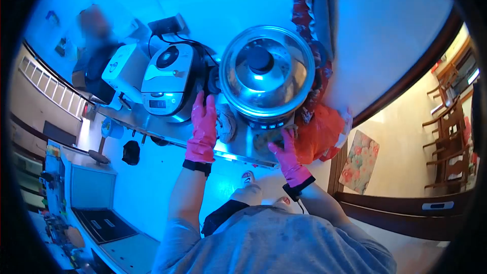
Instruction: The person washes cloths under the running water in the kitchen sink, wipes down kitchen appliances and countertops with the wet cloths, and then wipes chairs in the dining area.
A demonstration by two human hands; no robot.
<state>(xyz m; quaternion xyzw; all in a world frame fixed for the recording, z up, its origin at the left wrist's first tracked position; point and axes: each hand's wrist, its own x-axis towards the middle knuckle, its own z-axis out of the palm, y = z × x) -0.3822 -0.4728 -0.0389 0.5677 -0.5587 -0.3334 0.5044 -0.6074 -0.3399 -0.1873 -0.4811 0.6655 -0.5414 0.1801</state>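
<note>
My left hand (203, 127), in a pink rubber glove, reaches along the right side of a silver-and-black rice cooker (163, 80) with its fingers stretched out. A crumpled grey cloth (226, 123) lies beside that hand. My right hand (289, 158), also gloved in pink, is at the front of the counter, its fingers on a brownish cloth (267, 138). Behind this cloth stands a large steel electric pot (269, 106), its glass lid (284, 66) on and topped by a black knob (259, 60). The fingertips of my right hand are partly hidden.
A red plastic bag (320, 132) sits right of the pot. Left of the rice cooker are a white appliance (123, 71) and a power strip (167, 24) with black cords. The counter edge (231, 156) runs before me; a floral mat (359, 162) lies beyond the doorway.
</note>
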